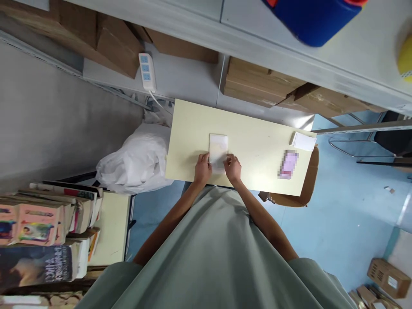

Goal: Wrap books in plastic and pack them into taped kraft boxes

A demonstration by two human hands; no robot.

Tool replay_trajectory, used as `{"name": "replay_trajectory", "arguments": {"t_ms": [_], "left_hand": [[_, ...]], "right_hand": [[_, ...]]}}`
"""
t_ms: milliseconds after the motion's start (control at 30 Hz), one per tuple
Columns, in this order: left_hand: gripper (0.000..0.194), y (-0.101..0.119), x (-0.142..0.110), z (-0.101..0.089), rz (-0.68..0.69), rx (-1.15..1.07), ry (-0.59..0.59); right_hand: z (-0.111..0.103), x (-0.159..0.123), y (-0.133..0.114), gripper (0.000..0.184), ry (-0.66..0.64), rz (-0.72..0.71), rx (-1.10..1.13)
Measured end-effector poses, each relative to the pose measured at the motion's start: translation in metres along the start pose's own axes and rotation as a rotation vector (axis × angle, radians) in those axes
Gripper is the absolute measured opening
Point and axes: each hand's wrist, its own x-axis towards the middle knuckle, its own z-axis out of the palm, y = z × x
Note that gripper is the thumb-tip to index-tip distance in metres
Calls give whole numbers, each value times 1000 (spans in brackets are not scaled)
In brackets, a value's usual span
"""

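- The white paper piece (219, 148) lies near the tabletop (189, 124)'s near long edge, left of its middle; a pull toward the body could drag it over that edge.
- The left hand (203, 167) and right hand (232, 167) flank its lower half, fingers curled in narrow at the side edges; whether they pinch it or only rest against it cannot be told.
- Uneven pressure from the two sides could skew or buckle it, since it looks thin.
- If the fingertips slip, a corner could crease.
- A wide sweep to the right could knock the pink rectangular item (289, 165) near the right edge, or the white stack (303, 141) at the far right corner.
- The piece itself is an upright rectangle, its long sides running from far edge to near edge, mostly white, with a faint yellowish-pink tint mid-way and a paler band across its far end.
- Single sheet, folded or booklet: too small to tell.
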Motion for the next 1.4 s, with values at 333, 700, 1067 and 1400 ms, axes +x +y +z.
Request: {"name": "replay_trajectory", "arguments": {"t_ms": [333,700,1067,1400], "left_hand": [[61,-40,99,-102,-64,151,117],[57,-21,68,-114,-98,48,214],[44,-20,-95,-101,-346,-211,353],[34,-40,-254,-129,-556,-253,688]], "right_hand": [[63,78,-130,38,-45,-65,-55],[35,56,-119,30,-97,-101,110],[30,-24,-67,37,-267,-283,352],[74,-94,-74,39,-631,-404,407]]}}
